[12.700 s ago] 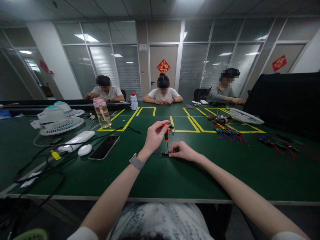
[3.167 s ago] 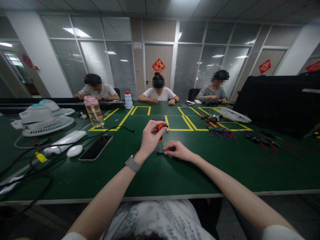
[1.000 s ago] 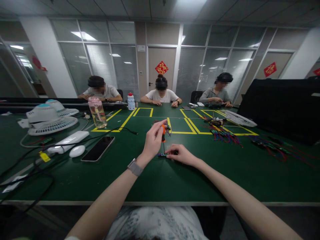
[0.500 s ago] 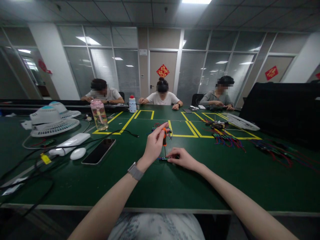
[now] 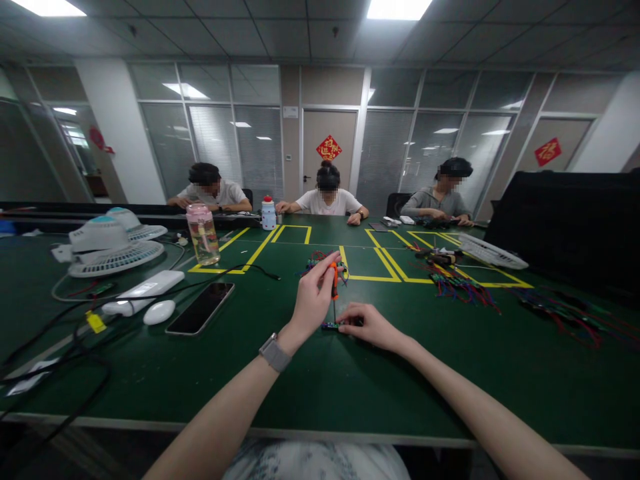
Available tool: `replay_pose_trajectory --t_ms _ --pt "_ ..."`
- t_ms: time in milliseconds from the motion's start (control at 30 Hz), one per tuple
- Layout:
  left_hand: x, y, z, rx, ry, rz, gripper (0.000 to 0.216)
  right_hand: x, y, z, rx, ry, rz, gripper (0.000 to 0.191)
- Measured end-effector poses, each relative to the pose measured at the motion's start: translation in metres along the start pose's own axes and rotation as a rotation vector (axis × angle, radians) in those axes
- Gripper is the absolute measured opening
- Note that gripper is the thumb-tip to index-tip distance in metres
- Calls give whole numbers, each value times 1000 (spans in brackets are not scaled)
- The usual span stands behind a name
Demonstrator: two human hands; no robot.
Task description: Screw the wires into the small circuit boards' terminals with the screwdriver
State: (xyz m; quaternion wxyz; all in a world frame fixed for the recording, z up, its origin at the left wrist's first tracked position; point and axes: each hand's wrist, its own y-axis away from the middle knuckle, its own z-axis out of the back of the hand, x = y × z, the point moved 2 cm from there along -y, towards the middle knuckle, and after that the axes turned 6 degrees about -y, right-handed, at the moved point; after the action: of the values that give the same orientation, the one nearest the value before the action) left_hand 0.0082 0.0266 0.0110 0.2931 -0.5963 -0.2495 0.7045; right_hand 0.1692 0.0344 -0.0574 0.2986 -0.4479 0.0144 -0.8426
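Note:
An orange-and-black screwdriver (image 5: 335, 280) stands nearly upright in the fingers of my left hand (image 5: 315, 293), which wears a watch with a grey band. Its thin shaft runs down to a small green circuit board (image 5: 330, 327) lying on the table. Whether the tip sits in a screw is too small to tell. My right hand (image 5: 367, 325) pinches the board's right end between thumb and fingers, holding it against the tabletop. Behind my left hand, partly hidden, lies a bunch of boards with red and blue wires (image 5: 315, 260).
On the left are a phone (image 5: 200, 308), a white mouse (image 5: 159, 312), a white power strip (image 5: 144, 292), black cables, fans (image 5: 117, 247) and a pink-lided bottle (image 5: 203, 233). Wired boards (image 5: 457, 283) and a black monitor (image 5: 575, 233) stand right. Several people sit across the table (image 5: 240, 400).
The view has tilted up slightly, so everything sits a little lower and to the right. Both hands keep their places on the screwdriver and board; the screwdriver's handle shows at a slightly different turn.

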Motion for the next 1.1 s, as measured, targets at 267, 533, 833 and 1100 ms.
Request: replay_pose_trajectory --t_ms 267,533,833,1100 --pt "-8 1 5 -84 -178 -64 22 -2 0 0 3 12 -1 19" --pt "-4 -1 3 15 -30 -1 29 -2 0 -1 -3 28 -11 18" --pt "-4 -1 6 -28 -142 -49 28 -4 0 -2 -7 42 20 16" --pt "-6 2 5 -15 -164 -69 23 -4 -1 -2 -9 38 8 16"
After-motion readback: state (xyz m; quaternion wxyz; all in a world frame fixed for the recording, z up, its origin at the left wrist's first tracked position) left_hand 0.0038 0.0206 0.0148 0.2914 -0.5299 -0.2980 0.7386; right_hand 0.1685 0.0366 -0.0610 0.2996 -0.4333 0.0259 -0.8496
